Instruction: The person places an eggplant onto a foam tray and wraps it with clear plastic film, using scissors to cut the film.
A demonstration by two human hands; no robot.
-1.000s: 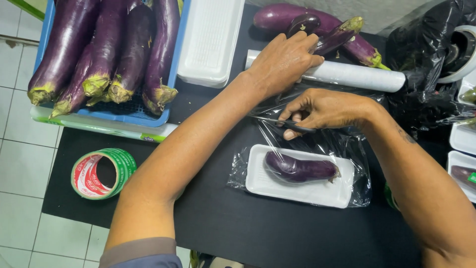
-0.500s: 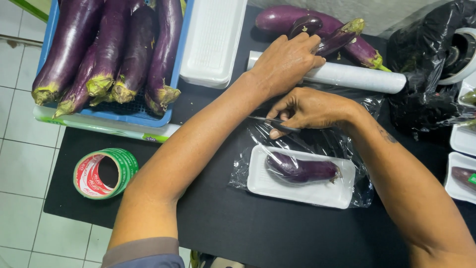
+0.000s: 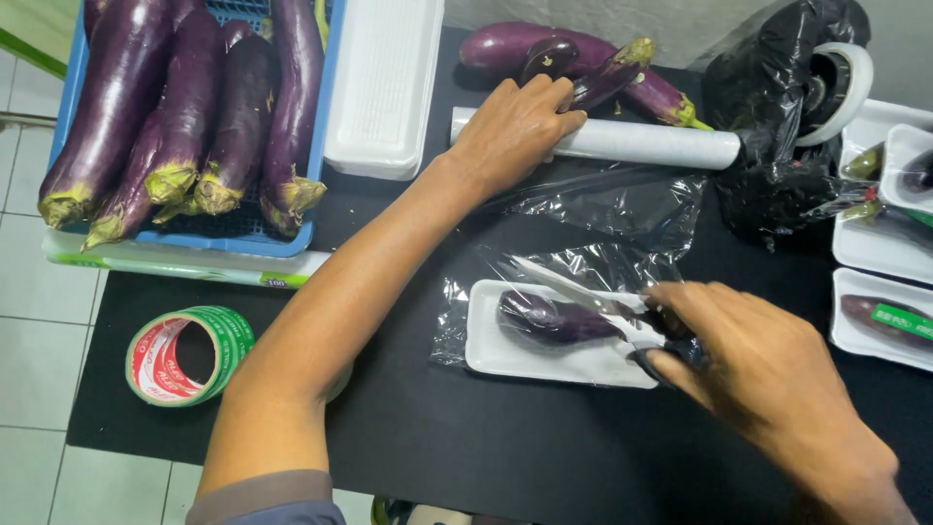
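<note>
My left hand (image 3: 515, 131) presses down on a roll of clear cling film (image 3: 661, 146) at the back of the black table. A sheet of film (image 3: 622, 209) runs from the roll toward a white foam tray (image 3: 544, 362) holding one small purple eggplant (image 3: 549, 319). My right hand (image 3: 768, 374) is at the tray's right end. It grips black-handled scissors (image 3: 583, 290) whose blade points left over the eggplant and the film.
A blue crate (image 3: 292, 248) of long eggplants (image 3: 175, 126) sits at the back left beside a stack of white trays (image 3: 384, 87). Loose eggplants (image 3: 583, 58) lie behind the roll. A tape roll (image 3: 185, 355) lies at the left. A black bag (image 3: 777, 107) and filled trays (image 3: 884, 321) stand at the right.
My right hand has pulled back from the film near the roll toward me and to the right, bringing the scissors over the tray. My left hand stays on the roll.
</note>
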